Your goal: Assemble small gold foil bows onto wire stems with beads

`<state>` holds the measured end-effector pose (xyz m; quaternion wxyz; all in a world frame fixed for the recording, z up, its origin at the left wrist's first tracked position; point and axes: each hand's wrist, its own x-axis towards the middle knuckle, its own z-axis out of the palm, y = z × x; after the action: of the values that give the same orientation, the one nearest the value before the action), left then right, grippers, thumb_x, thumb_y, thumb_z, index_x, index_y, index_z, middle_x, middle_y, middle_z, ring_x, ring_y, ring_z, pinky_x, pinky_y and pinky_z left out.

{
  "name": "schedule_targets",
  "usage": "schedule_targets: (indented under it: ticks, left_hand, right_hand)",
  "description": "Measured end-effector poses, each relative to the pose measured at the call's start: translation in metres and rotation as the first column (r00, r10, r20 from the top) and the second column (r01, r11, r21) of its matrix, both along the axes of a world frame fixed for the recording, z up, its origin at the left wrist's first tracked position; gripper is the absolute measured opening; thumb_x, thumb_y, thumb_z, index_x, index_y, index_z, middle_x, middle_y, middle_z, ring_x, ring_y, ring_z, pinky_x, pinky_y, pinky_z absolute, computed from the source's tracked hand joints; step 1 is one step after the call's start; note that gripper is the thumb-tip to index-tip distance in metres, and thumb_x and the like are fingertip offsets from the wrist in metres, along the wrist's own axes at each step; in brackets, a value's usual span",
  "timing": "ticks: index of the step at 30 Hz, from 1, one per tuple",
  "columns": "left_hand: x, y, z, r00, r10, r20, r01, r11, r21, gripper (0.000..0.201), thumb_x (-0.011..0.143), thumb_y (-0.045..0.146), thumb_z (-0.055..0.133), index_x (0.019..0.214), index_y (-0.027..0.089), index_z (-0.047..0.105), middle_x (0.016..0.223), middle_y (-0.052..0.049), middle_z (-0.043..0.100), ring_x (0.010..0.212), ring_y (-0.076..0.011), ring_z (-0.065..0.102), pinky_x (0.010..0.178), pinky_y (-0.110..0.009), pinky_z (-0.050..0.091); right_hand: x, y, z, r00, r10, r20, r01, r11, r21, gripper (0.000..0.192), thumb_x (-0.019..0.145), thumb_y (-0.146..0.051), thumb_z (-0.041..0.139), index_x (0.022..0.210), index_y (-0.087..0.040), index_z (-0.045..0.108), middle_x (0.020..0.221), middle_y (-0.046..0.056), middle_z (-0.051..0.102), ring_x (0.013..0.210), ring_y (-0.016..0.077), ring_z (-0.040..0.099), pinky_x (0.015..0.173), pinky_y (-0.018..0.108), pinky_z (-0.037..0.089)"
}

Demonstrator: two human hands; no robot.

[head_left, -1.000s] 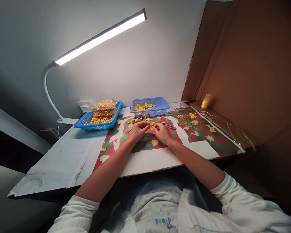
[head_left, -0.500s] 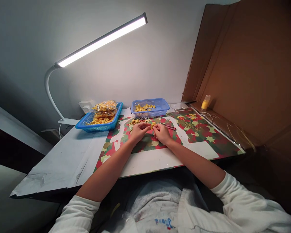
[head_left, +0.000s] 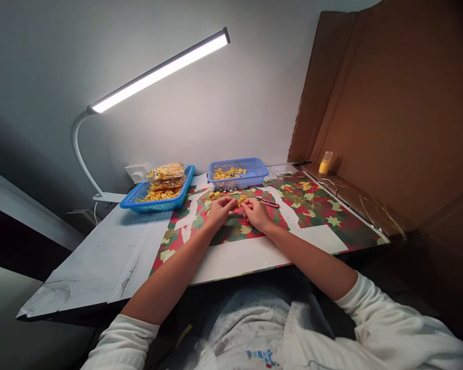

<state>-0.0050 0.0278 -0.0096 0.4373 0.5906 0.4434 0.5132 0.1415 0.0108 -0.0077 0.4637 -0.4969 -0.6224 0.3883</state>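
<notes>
My left hand [head_left: 219, 209] and my right hand [head_left: 256, 212] rest close together on a red, green and gold patterned sheet [head_left: 316, 208] that covers the table. Between their fingertips they pinch a small gold bow [head_left: 241, 200]. More gold bows [head_left: 216, 195] lie loose on the sheet just beyond my left hand. A thin red tool [head_left: 269, 203] lies just past my right hand.
Two blue baskets stand at the back: the left basket [head_left: 154, 204] holds bagged gold bows, the right basket [head_left: 254, 177] loose ones. A white desk lamp [head_left: 158, 72] arches overhead. A yellow bottle [head_left: 324, 163] stands by the cardboard wall [head_left: 389, 113] on the right.
Both hands stay together on the small gold bow with only slight finger movement. The head view has shifted a little.
</notes>
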Motion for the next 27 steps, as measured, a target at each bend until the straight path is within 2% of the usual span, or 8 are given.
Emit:
schedule_targets:
  ticks: [5, 14, 27]
  left_hand:
    - [0.0015, -0.0004, -0.0002, 0.999, 0.003, 0.035, -0.002, 1.000, -0.017, 0.035, 0.067, 0.052, 0.070, 0.070, 0.018, 0.065, 0.067, -0.002, 0.068, 0.065, -0.0146, 0.063, 0.066, -0.026, 0.053]
    - [0.0009, -0.0033, 0.0030, 0.996, 0.009, -0.085, -0.004, 0.998, 0.063, 0.033, 0.070, 0.049, 0.067, 0.074, 0.017, 0.066, 0.070, -0.003, 0.070, 0.068, -0.0162, 0.064, 0.066, -0.027, 0.051]
    - [0.0050, 0.0008, -0.0003, 1.000, 0.016, -0.021, -0.015, 0.999, 0.052, 0.035, 0.069, 0.051, 0.066, 0.073, 0.016, 0.061, 0.068, -0.002, 0.066, 0.063, -0.0137, 0.060, 0.062, -0.026, 0.048]
  right_hand:
    - [-0.0014, -0.0008, 0.0000, 1.000, 0.002, -0.004, -0.002, 1.000, 0.002, 0.013, 0.083, -0.024, 0.043, 0.072, -0.020, 0.048, 0.045, -0.006, 0.050, 0.037, 0.0104, 0.045, 0.041, 0.021, 0.035]
    - [-0.0032, -0.0001, -0.0033, 0.997, 0.012, -0.071, -0.014, 1.000, -0.026, 0.012, 0.084, -0.024, 0.043, 0.073, -0.021, 0.047, 0.046, -0.007, 0.048, 0.037, 0.0100, 0.044, 0.040, 0.020, 0.035]
    - [-0.0063, -0.0007, -0.0076, 0.998, 0.023, -0.055, -0.023, 1.000, 0.000, 0.013, 0.086, -0.023, 0.039, 0.075, -0.022, 0.043, 0.045, -0.008, 0.047, 0.036, 0.0088, 0.042, 0.039, 0.019, 0.033]
